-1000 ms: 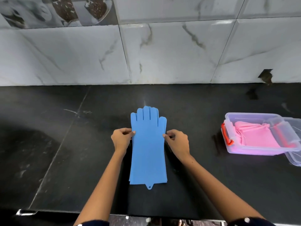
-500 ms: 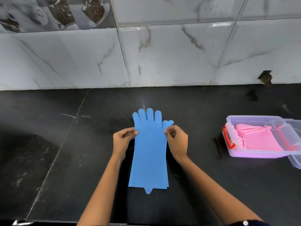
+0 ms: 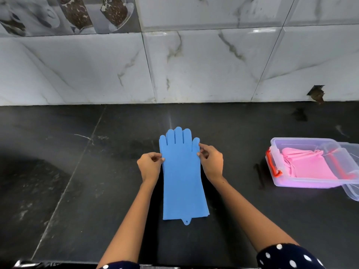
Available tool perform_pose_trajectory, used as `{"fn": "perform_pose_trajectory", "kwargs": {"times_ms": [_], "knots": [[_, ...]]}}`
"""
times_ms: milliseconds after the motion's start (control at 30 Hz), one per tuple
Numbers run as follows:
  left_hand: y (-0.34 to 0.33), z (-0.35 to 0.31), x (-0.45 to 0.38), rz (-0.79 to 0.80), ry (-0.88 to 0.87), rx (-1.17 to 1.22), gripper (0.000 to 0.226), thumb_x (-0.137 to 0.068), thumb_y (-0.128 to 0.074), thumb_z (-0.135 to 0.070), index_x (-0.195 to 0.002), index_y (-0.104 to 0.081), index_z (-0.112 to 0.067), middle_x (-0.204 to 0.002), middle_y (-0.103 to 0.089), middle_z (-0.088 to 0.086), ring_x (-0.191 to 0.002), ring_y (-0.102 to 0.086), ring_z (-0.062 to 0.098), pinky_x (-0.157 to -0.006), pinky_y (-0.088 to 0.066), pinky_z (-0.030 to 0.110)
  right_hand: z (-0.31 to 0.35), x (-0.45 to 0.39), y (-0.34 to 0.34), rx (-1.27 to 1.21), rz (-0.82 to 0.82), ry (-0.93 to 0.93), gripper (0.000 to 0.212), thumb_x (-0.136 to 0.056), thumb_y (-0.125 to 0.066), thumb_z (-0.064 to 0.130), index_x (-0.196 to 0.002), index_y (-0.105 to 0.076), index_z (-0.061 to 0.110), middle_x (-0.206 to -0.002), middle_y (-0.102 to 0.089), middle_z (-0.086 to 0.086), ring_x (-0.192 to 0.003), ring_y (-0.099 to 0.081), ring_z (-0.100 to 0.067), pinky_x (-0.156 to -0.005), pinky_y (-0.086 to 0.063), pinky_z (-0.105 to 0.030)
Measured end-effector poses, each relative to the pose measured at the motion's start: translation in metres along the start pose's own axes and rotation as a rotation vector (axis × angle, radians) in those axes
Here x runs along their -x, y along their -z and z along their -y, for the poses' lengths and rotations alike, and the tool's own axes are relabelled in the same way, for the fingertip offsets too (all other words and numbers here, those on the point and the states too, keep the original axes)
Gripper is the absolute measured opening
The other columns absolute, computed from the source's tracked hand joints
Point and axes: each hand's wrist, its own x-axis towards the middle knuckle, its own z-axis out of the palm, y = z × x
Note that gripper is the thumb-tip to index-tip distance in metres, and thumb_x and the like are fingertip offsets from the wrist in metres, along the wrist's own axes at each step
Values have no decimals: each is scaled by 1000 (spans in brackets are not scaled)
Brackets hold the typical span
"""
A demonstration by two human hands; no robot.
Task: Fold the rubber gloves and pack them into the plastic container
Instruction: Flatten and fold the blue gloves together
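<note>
Blue rubber gloves (image 3: 182,177) lie flat and stacked on the black counter, fingers pointing at the wall, cuff with a small hanging tab nearest me. My left hand (image 3: 149,166) pinches the gloves' left edge just below the fingers. My right hand (image 3: 211,162) pinches the right edge at the thumb. A clear plastic container (image 3: 279,181) with a red latch stands at the right, holding folded pink gloves (image 3: 308,166).
The container's clear lid (image 3: 351,191) lies against its right side at the frame edge. A grey marble tiled wall (image 3: 194,65) rises behind the black counter (image 3: 77,171). The counter's front edge runs along the bottom.
The right hand has shifted up to the gloves' thumb and flattened it back in line. The gloves now lie slightly tilted, cuff to the right. Left hand holds the same spot.
</note>
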Motion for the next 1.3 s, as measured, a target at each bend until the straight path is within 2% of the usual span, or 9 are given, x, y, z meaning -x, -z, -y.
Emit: {"fn": "perform_pose_trajectory", "kwargs": {"times_ms": [133, 300, 467, 567, 667, 833, 967, 1133, 1300], "knots": [[-3, -3, 2, -27, -14, -21, 11, -75, -74, -2, -86, -72, -3, -76, -68, 2, -67, -62, 8, -66, -45, 13, 0, -6, 7, 89, 126, -83, 11, -83, -65, 14, -82, -61, 4, -78, -65, -10, -63, -54, -19, -60, -46, -30], [0, -1, 5, -39, -12, 0, 15, -74, -76, -2, -88, -72, -3, -77, -67, 1, -66, -61, 6, -60, -42, 7, -3, 37, 19, 81, 234, -64, 19, -80, -72, 23, -97, -70, 15, -84, -70, 2, -74, -65, -12, -72, -57, -33], [4, 2, 14, 52, -120, -26, 15, -74, -75, -1, -86, -70, -9, -81, -69, 0, -74, -65, 10, -66, -50, 14, -16, 65, 37, 58, 237, -38, 24, -81, -71, 14, -105, -69, 15, -83, -71, 6, -73, -65, -6, -76, -57, -30], [18, 13, 21, 173, -410, -195, 22, -77, -69, 6, -94, -71, -8, -98, -69, 4, -91, -66, 14, -82, -55, 25, -25, 66, 48, 155, 222, 152, 28, -83, -65, 5, -107, -69, 20, -96, -70, 8, -84, -65, -9, -77, -56, -31], [31, 21, 17, 344, -713, -416, 35, -80, -60, 13, -106, -72, -8, -122, -65, 9, -115, -59, 22, -98, -49, 35, -30, 55, 52, 307, 303, 399, 40, -82, -63, 0, -114, -67, 23, -121, -62, 9, -110, -57, -9, -87, -51, -26], [38, 31, 22, 556, -812, -597, 39, -84, -58, 6, -117, -67, -13, -134, -56, 3, -129, -48, 18, -109, -40, 33, -36, 34, 54, 370, 487, 605, 37, -84, -63, 0, -114, -68, 21, -133, -58, 4, -125, -51, -15, -99, -48, -33], [52, 35, 20, 522, -897, -581, 35, -86, -63, -1, -119, -65, -12, -133, -57, 1, -131, -45, 21, -105, -43, 33, -34, 21, 50, 423, 531, 733, 26, -84, -68, 11, -109, -71, 16, -128, -61, -3, -124, -53, -22, -106, -40, -41], [55, 41, 27, 455, -994, -609, 34, -82, -70, -7, -117, -67, -8, -126, -63, 5, -121, -56, 25, -101, -47, 42, -38, 24, 50, 440, 480, 785, 24, -85, -67, 13, -108, -71, 18, -124, -64, -4, -113, -61, -23, -88, -54, -35], [45, 43, 32, 392, -984, -553, 25, -79, -71, 1, -103, -71, -4, -115, -69, 9, -110, -64, 26, -94, -51, 46, -36, 26, 48, 361, 437, 744, 14, -88, -62, 11, -99, -71, 10, -111, -69, -3, -100, -66, -21, -80, -56, -34]]}}
